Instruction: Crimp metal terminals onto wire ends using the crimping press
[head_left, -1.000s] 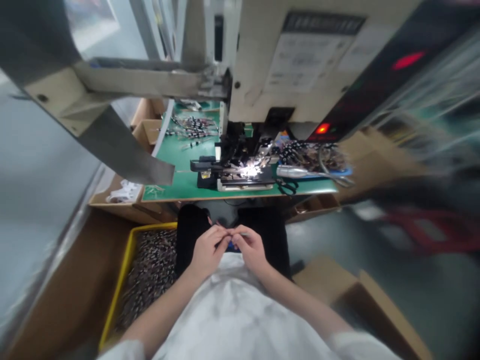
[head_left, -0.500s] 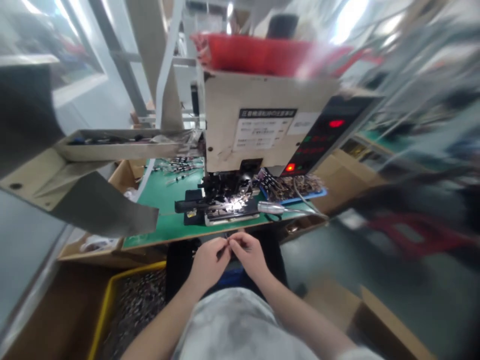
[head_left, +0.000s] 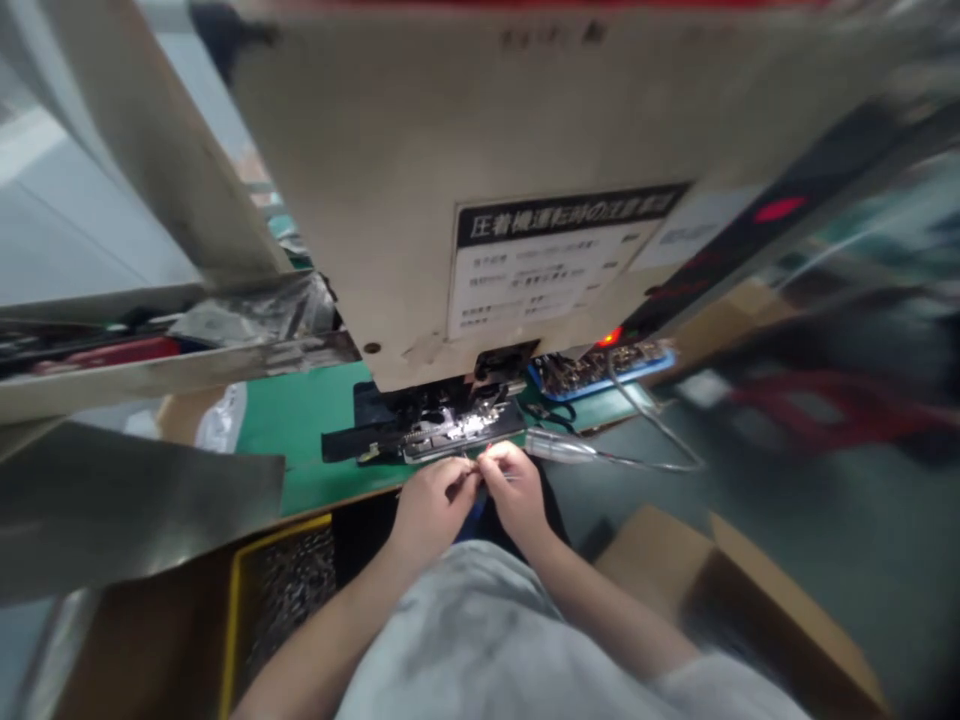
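My left hand [head_left: 439,505] and my right hand [head_left: 516,492] meet fingertip to fingertip at the bench's front edge. Both are closed in a pinch on a small, thin wire-like piece [head_left: 475,466], mostly hidden by the fingers. Just beyond them lies the lit metal work area of a crimping machine [head_left: 457,425], under its large beige housing [head_left: 390,200] with a printed notice. The fingertips are close to the front of this work area; whether they touch it I cannot tell.
A metal lamp [head_left: 562,446] on a flexible neck lies right of the hands. Behind it is a blue tray [head_left: 604,385] of small wire leads. A sheet-metal chute [head_left: 150,500] juts in at left, above a yellow-rimmed bin [head_left: 234,620]. An open cardboard box [head_left: 660,560] stands lower right.
The view has moved closer to the machine, which now looks larger. My hands have come up from over the lap to the bench edge, still pinched together.
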